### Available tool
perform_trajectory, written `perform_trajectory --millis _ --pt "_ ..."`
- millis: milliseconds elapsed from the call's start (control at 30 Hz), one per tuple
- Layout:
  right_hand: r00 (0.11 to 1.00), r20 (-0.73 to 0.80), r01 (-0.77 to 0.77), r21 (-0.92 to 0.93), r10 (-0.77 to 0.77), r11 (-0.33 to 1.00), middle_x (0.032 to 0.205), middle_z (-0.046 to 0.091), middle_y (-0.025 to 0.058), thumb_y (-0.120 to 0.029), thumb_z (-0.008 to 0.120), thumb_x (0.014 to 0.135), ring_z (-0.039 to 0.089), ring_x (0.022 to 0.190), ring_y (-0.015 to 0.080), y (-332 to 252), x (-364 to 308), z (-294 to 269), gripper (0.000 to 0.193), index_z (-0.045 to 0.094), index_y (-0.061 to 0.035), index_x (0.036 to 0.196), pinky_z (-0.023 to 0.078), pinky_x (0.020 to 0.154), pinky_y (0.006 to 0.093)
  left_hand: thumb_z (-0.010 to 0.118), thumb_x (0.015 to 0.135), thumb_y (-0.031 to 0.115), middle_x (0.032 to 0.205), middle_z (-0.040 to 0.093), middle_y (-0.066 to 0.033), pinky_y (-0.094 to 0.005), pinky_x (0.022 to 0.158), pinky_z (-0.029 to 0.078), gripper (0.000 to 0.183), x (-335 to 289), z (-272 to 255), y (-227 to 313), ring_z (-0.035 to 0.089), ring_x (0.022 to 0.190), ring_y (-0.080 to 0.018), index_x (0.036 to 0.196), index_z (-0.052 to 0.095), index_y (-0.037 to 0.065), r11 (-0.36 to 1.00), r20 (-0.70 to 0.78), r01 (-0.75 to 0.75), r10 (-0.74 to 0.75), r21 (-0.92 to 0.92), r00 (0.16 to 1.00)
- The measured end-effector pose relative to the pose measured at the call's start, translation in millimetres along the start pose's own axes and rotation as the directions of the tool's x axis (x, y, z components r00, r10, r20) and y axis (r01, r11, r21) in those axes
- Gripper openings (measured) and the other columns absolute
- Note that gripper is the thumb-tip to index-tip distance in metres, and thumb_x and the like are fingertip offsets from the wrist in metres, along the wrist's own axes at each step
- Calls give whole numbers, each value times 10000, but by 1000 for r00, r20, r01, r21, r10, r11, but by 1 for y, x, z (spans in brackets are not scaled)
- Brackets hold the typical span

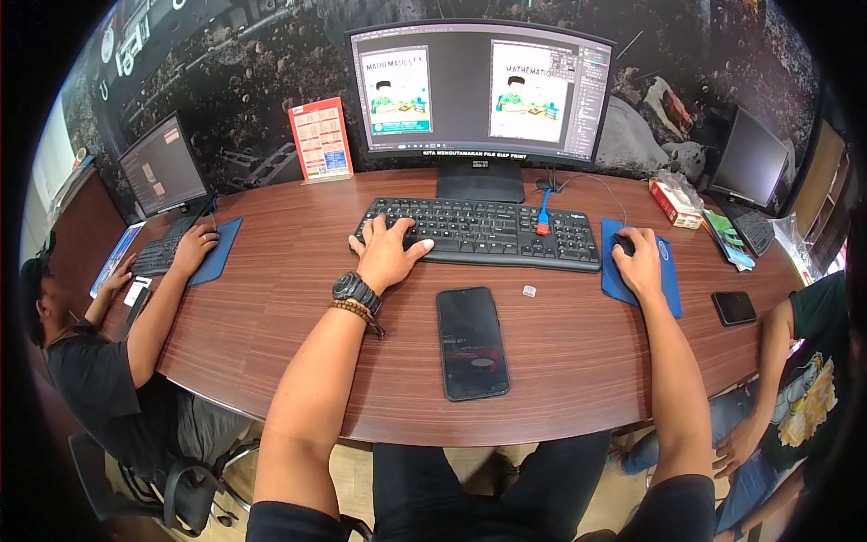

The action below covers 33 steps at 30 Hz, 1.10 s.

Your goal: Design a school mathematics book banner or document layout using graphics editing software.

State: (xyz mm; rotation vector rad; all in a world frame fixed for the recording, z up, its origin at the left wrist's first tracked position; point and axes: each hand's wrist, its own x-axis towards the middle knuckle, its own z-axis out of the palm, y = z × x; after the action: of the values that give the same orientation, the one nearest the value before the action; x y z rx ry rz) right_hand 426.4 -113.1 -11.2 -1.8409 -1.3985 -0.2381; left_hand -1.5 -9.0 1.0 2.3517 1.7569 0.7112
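My left hand point(388, 249) rests on the left end of a black keyboard point(479, 235), its fingers spread over the keys and the thumb out to the right. A black watch and a beaded bracelet circle that wrist. On a blue mouse pad point(666, 287), my right hand point(639, 260) is curled over a dark computer mouse point(625, 242), mostly hidden beneath it. Behind the keyboard stands a wide monitor point(465, 99) showing two page layouts with a cartoon child. A blue cable with a red plug point(543, 226) lies across the keyboard's right part.
A black phone point(473, 343) lies before me, with a small pale piece point(529, 291) beside it. A red-and-white desk calendar point(321, 140) stands left of the monitor. Another person point(99, 361) works at a left-hand computer; a second person point(804, 388) sits right, near another phone point(733, 308).
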Motion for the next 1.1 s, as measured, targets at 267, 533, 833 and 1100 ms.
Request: perform_trajectory --millis 267,533,833,1100 --pt "1000 -9 28 -6 -28 1000 1188 581 175 -190 675 801 595 1107 367 3 0 0 341 692 -58 1114 480 963 432 650 892 567 1492 367 -328 -706 1100 126 601 1 1 0 258 1440 -459 1343 601 174 1000 -8 -4 4 4 1000" --pt "1000 0 9 -7 -9 1000 1195 583 171 -195 677 807 595 1116 369 -3 0 -2 346 689 -62 1125 481 963 436 653 890 566 1487 375 -324 -693 1104 126 591 0 -1 1 261 1437 -458 1336 608 181 1000 3 2 -2 -4 1000" --pt "1000 -3 5 -10 -5 1000 1178 585 159 -199 673 803 596 1109 363 0 0 0 351 686 -78 1132 484 952 442 648 894 570 1488 375 -321 -685 1104 136 587 0 -2 2 262 1436 -454 1335 606 185 1000 10 0 0 1 1000" --pt "1000 1 -10 -30 10 999 1193 575 156 -211 668 804 590 1118 360 -1 -1 -2 354 688 -81 1133 486 949 437 651 889 574 1484 381 -318 -680 1102 147 589 -1 -3 2 270 1431 -457 1327 613 182 1000 6 -1 1 -2 1000"
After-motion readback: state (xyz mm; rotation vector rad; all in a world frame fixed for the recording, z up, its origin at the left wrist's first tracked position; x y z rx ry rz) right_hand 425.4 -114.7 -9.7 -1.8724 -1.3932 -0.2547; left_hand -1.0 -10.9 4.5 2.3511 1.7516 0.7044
